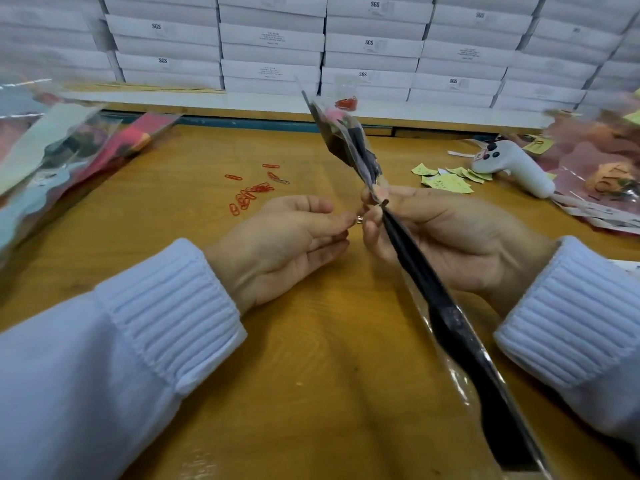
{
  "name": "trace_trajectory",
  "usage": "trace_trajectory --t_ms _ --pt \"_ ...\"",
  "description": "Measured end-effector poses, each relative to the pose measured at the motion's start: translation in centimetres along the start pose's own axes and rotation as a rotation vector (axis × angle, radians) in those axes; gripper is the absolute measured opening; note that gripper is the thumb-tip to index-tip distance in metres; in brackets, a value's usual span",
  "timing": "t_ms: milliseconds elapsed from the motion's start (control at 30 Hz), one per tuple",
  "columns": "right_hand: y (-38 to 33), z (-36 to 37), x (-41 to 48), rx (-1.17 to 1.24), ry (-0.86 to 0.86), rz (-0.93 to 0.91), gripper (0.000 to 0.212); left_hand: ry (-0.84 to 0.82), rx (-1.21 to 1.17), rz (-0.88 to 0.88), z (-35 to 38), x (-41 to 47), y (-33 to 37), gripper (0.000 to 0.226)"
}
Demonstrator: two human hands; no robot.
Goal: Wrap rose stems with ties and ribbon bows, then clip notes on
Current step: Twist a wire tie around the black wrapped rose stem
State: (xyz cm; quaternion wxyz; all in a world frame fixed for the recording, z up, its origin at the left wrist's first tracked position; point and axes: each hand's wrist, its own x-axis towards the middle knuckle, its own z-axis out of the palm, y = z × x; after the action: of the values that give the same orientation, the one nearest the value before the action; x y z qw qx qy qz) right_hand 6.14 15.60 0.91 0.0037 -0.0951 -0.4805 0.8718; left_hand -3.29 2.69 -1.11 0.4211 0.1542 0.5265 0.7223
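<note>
Stem (446,320), dark and cellophane-sleeved, lies in right hand (450,237); left hand (284,244) pinches tie (359,220).

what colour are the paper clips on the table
Red: the paper clips lie in a loose scatter on the wooden table. The head view shows them best.

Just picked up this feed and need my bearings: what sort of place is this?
Probably a small packing or gift-assembly workshop: white SGS-marked boxes are stacked behind the wooden bench, sleeved flowers are piled at its left, and loose red paper clips and yellow notes lie on it.
</note>
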Motion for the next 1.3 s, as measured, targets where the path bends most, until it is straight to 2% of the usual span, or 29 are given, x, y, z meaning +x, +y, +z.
trace_trajectory --t_ms 100,200,400,533,600,733,833,900,1033,1100,1167,1200,1300 --pt "0.0 -0.1 0.0 -0.040 0.039 -0.068 0.004 0.010 0.006 0.035 -0.3 0.0 0.0 0.034" --pt "0.4 -0.2 0.1 -0.085 0.061 -0.072 0.007 -0.047 0.099 0.047 -0.2 0.0 0.0 0.017" --pt "0.7 -0.3 0.1 -0.179 0.090 -0.054 0.018 -0.088 0.186 0.067 -0.2 0.1 -0.3 0.014" --pt "0.6 -0.4 0.0 -0.225 0.118 -0.056 0.020 -0.140 0.214 0.087 -0.6 0.3 -0.4 0.044" --pt "0.6 -0.4 0.0 -0.238 0.136 -0.057 0.021 -0.186 0.287 0.121 -0.7 0.1 -0.4 0.047" --pt "0.7 -0.4 0.1 -0.292 0.200 -0.056 0.028 -0.195 0.332 0.161 -0.6 -0.1 -0.6 0.023" --pt "0.7 -0.5 0.2 -0.289 0.234 -0.062 0.019 -0.172 0.337 0.155 -0.5 0.1 -0.7 0.016" --pt "0.7 -0.5 0.3 -0.265 0.228 -0.061 0.016 -0.150 0.313 0.125 -0.3 0.1 -0.7 0.020" --pt "0.7 -0.5 0.2 -0.282 0.211 -0.049 0.028 -0.097 0.254 0.088 0.2 0.0 -0.7 0.042" --pt "0.8 -0.4 0.2 -0.309 0.201 -0.045 0.021 -0.123 0.344 0.140 0.1 0.0 -0.9 0.042" --pt "0.9 -0.2 0.2 -0.325 0.211 -0.045 0.008 -0.136 0.440 0.213 0.2 -0.3 -1.1 0.020" --pt "1.0 -0.2 0.2 -0.331 0.223 -0.049 0.006 -0.116 0.464 0.248 0.2 -0.4 -1.1 0.016" --pt "1.1 0.1 0.1 -0.346 0.252 -0.061 0.007 -0.030 0.613 0.366 0.2 -0.4 -1.3 0.018"
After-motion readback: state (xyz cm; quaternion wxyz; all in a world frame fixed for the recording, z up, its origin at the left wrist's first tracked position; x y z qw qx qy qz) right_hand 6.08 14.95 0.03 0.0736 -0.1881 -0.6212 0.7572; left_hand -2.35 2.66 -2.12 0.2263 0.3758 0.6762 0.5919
